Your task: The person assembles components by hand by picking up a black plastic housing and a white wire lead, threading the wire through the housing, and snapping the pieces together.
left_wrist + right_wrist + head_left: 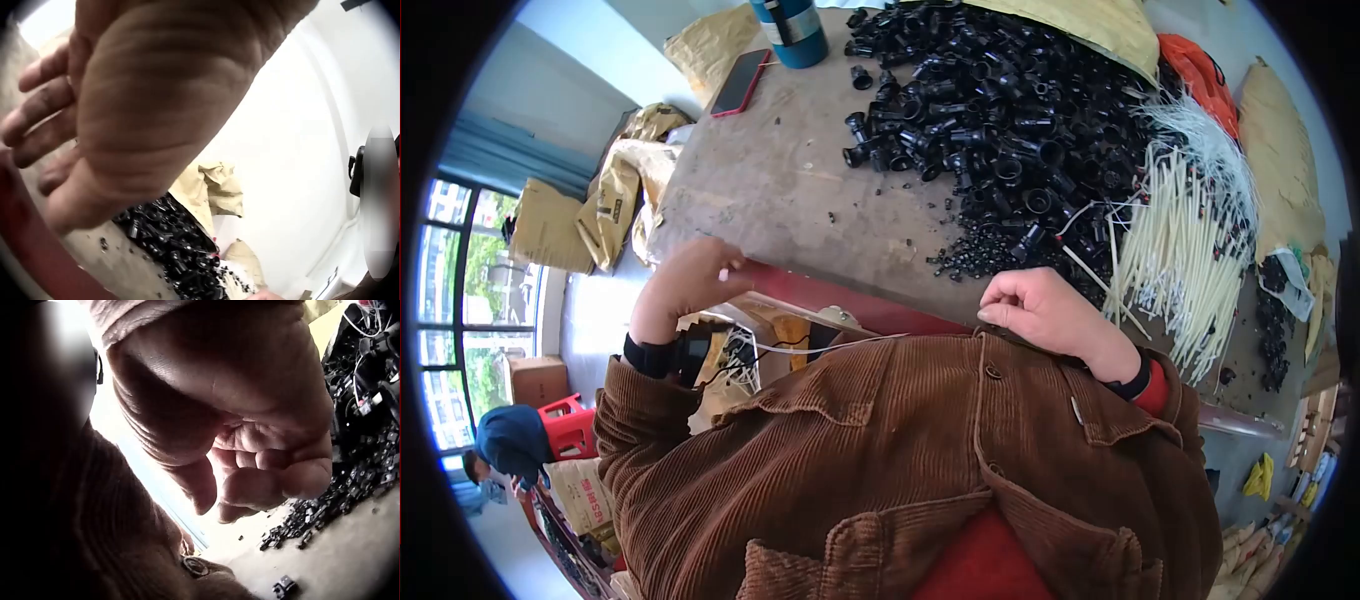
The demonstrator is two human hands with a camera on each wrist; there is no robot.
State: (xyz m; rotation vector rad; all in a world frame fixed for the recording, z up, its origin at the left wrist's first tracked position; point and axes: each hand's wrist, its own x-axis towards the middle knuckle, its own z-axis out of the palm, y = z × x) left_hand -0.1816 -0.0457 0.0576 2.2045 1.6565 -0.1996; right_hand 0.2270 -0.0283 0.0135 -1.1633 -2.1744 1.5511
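The left hand (688, 284) hangs over the table's red front edge (820, 292), its fingers loosely bent with nothing seen in them; in the left wrist view its fingers (47, 115) are spread apart slightly. Over the front edge near the jacket is the right hand (1045, 308), fingers loosely curled and thumb beside them, holding nothing visible. Small black parts (975, 250) lie just behind the right hand, also seen beside it in the right wrist view. Farther back is a large heap of black plastic fittings (1000, 110).
A bundle of cream tubes (1185, 250) lies at the table's right. A phone (741, 83) and a blue cup (800, 40) stand or lie at the back left. Below the left hand is an open drawer (790, 325) with a white cable. Another person (515, 440) is at lower left.
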